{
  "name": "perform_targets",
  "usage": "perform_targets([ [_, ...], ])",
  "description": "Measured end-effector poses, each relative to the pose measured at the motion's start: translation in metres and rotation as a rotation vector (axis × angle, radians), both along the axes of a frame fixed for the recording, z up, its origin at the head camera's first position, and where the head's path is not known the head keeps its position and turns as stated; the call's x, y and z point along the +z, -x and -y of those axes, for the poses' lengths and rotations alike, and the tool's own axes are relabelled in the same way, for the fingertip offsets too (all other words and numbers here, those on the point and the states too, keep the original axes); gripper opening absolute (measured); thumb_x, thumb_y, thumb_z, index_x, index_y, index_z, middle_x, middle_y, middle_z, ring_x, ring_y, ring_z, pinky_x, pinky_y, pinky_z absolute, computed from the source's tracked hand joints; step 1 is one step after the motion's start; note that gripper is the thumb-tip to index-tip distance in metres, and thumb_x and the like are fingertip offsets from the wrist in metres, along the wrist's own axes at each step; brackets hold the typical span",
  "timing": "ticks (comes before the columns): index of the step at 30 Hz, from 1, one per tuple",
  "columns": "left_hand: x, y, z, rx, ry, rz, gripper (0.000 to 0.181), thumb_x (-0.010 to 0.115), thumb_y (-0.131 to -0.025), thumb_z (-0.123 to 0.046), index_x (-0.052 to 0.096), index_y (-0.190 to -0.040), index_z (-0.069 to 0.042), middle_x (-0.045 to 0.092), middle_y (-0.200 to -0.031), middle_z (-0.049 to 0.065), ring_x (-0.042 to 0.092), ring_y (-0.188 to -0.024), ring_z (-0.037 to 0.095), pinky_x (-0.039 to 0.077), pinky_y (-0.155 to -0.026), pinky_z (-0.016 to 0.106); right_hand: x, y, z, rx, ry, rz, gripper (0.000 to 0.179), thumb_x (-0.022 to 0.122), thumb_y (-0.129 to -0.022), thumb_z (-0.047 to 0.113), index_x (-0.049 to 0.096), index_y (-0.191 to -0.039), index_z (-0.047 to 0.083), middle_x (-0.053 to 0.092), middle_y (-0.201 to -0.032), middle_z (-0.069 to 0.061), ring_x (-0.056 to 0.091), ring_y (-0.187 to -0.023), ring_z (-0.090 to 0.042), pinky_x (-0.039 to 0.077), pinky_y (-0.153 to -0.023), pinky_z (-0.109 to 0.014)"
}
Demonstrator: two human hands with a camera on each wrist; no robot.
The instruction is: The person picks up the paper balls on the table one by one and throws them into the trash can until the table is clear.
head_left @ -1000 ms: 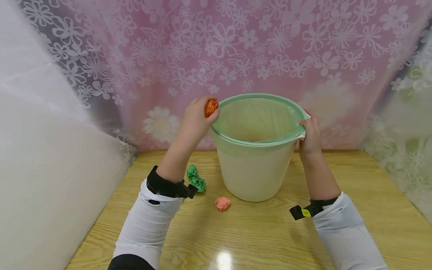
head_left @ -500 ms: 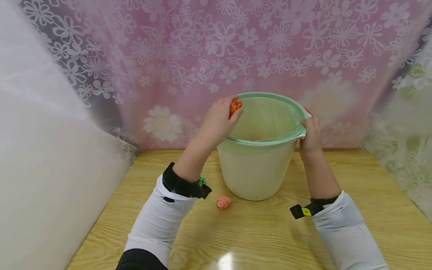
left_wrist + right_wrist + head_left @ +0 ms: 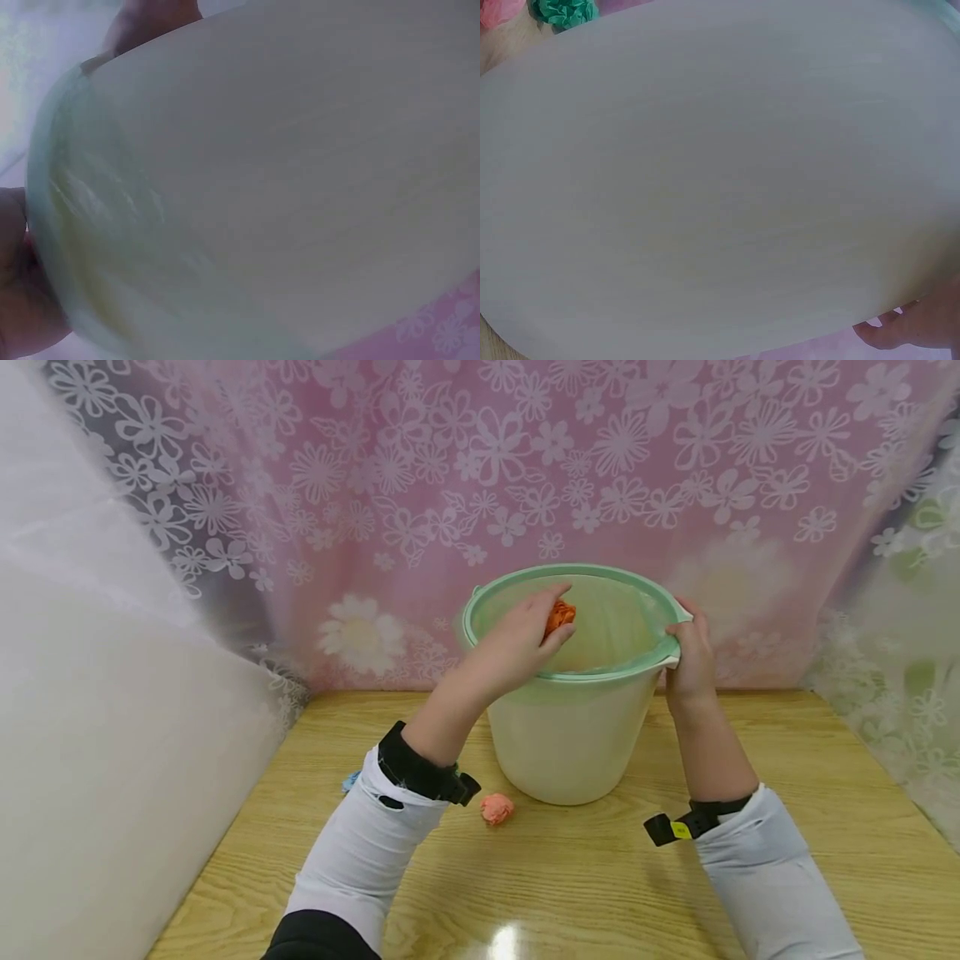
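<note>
A cream trash can [image 3: 570, 743] with a light green rim [image 3: 480, 602] stands upright on the wooden table, a thin clear liner showing inside. My left hand [image 3: 517, 639] is over its opening and holds an orange crumpled paper ball [image 3: 560, 617] between fingers and thumb. On the can's right side, my right hand [image 3: 690, 656] grips the rim at the handle tab, thumb on top. A pink crumpled paper ball [image 3: 497, 809] lies on the table in front of the can. Green crumpled paper [image 3: 566, 11] shows in the right wrist view; my left wrist mostly hides it in the head view.
A bit of blue crumpled paper [image 3: 350, 781] peeks out left of my left sleeve. Behind the table [image 3: 585, 885] hangs a pink flowered curtain [image 3: 420, 485], close to the can. White sheeting [image 3: 135, 710] borders the left side.
My left hand has carried the orange paper ball rightward, from the rim's left edge to over the opening. The blue paper has come into sight. My right hand stays on the rim.
</note>
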State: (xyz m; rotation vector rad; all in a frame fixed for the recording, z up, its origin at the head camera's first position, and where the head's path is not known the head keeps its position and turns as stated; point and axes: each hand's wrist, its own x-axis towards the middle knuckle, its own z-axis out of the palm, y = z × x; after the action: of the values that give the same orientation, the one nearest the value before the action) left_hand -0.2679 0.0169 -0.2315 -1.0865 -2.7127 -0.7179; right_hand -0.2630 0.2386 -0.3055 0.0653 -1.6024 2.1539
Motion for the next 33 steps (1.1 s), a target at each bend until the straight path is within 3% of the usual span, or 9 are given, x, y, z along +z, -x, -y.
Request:
perform_targets([
  [5, -0.002, 0.001, -0.003, -0.023, 0.024, -0.015, 0.059, 0.041, -0.097, -0.033, 0.014, -0.146, -0.016, 0.040, -0.136, 0.010, 0.039, -0.118, 0.015, 0.035, -0.102, 0.031, 0.000, 0.000, 0.000, -0.012, -0.012, 0.003, 0.051, 0.034, -0.086, 0.014, 0.028, -0.137, 0.009, 0.041, -0.114, -0.002, 0.043, -0.089, -0.015, 0.040, -0.076, -0.021],
  [8, -0.003, 0.001, -0.004, -0.023, 0.057, -0.033, 0.061, 0.040, -0.097, -0.036, 0.009, -0.147, -0.020, 0.033, -0.143, 0.008, 0.034, -0.125, 0.015, 0.031, -0.106, 0.032, 0.000, -0.001, 0.000, -0.002, -0.004, 0.000, 0.051, 0.034, -0.086, 0.014, 0.028, -0.137, 0.009, 0.041, -0.114, -0.001, 0.043, -0.089, -0.014, 0.039, -0.077, -0.021],
  [12, -0.002, 0.001, -0.006, -0.005, 0.124, -0.067, 0.065, 0.035, -0.097, -0.042, -0.003, -0.147, -0.026, 0.008, -0.154, 0.006, 0.011, -0.136, 0.022, 0.017, -0.112, 0.044, 0.000, -0.001, 0.000, 0.017, 0.013, -0.014, 0.051, 0.034, -0.087, 0.013, 0.026, -0.137, 0.008, 0.041, -0.113, -0.002, 0.043, -0.087, -0.013, 0.039, -0.076, -0.021],
  [15, -0.002, 0.000, -0.007, 0.021, 0.161, -0.070, 0.066, 0.030, -0.096, -0.049, -0.012, -0.144, -0.032, -0.010, -0.153, 0.004, -0.009, -0.136, 0.027, 0.005, -0.110, 0.055, 0.000, -0.001, 0.000, 0.020, 0.014, -0.020, 0.051, 0.034, -0.087, 0.013, 0.026, -0.137, 0.008, 0.041, -0.113, -0.002, 0.044, -0.086, -0.013, 0.040, -0.076, -0.021],
  [19, -0.002, -0.001, -0.005, 0.050, 0.153, -0.055, 0.067, 0.029, -0.094, -0.055, -0.017, -0.141, -0.038, -0.021, -0.150, 0.000, -0.022, -0.131, 0.024, -0.001, -0.108, 0.058, -0.001, 0.000, -0.001, 0.017, 0.012, -0.019, 0.051, 0.034, -0.087, 0.014, 0.027, -0.137, 0.008, 0.041, -0.113, -0.002, 0.043, -0.087, -0.014, 0.039, -0.076, -0.021],
  [27, -0.005, -0.004, 0.005, 0.066, 0.112, -0.067, 0.067, 0.029, -0.094, -0.056, -0.013, -0.142, -0.037, -0.019, -0.151, 0.000, -0.024, -0.131, 0.021, 0.000, -0.108, 0.059, 0.000, -0.001, 0.000, 0.020, 0.012, -0.011, 0.052, 0.034, -0.087, 0.014, 0.025, -0.138, 0.007, 0.040, -0.115, -0.001, 0.043, -0.088, -0.013, 0.038, -0.078, -0.021],
  [33, -0.014, -0.013, 0.024, 0.061, 0.016, -0.118, 0.068, 0.034, -0.093, -0.054, -0.009, -0.144, -0.036, -0.019, -0.151, 0.003, -0.019, -0.133, 0.021, 0.002, -0.109, 0.059, 0.000, 0.000, 0.000, 0.023, 0.037, -0.009, 0.050, 0.034, -0.087, 0.012, 0.027, -0.137, 0.007, 0.042, -0.113, -0.001, 0.043, -0.087, -0.012, 0.040, -0.076, -0.020],
])
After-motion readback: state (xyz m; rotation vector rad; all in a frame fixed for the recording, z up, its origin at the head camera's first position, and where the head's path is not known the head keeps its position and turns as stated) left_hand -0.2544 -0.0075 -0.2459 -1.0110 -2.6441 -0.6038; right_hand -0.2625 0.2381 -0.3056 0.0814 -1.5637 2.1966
